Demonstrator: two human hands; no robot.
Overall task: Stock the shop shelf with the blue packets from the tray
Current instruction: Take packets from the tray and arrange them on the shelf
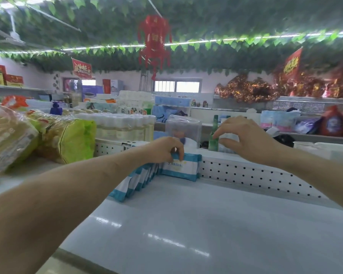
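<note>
A row of several blue-and-white packets [139, 179] stands on the white shelf [206, 220], leaning against the perforated back panel [255, 175]. The rearmost packet [181, 169] faces me with its label showing. My left hand [164, 150] grips the top edges of the packets at the back of the row, fingers curled over them. My right hand [244, 137] hovers above the back panel to the right, fingers bent and spread, holding nothing. No tray is in view.
Bagged goods in yellow-green wrap [65, 139] lie on the shelf at the left. Behind the panel stand shrink-wrapped bottles [119, 125], a clear plastic box [183, 129] and a green bottle [214, 135]. Further shelves of goods fill the background.
</note>
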